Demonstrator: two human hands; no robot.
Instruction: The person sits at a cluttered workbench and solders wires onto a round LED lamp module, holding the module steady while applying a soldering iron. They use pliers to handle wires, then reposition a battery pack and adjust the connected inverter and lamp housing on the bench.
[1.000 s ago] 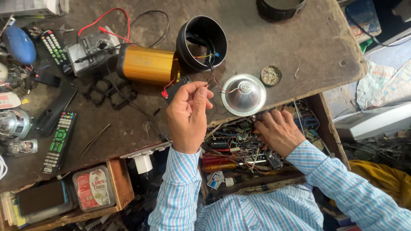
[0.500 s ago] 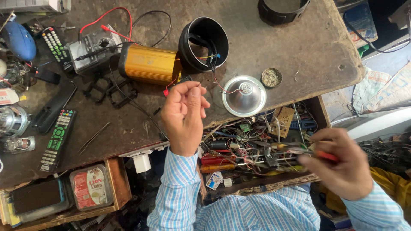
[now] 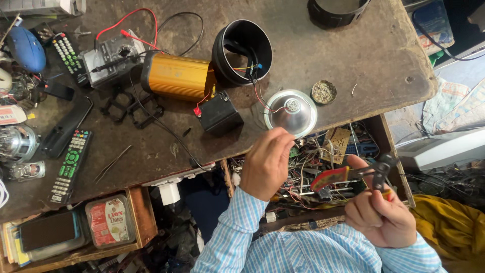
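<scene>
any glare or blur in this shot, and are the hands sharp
Head view: soft, even light; the silver reflector shines bright without washing out. The left hand and the right hand holding the red-handled pliers are fairly sharp. The bench edges bow slightly from the wide lens.

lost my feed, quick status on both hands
Left hand pinching thin wires by the silver round reflector. Right hand gripping red-handled pliers. Nothing between them.

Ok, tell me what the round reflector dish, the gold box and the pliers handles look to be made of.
Reflector dish: shiny silvered metal or metallised plastic, mirror-bright; which one is unclear. Gold box: probably anodised aluminium, with a satin sheen and fine lengthwise ribs. Pliers in the right hand: dark metal jaws, red handles, likely a plastic or rubber sleeve.
</scene>
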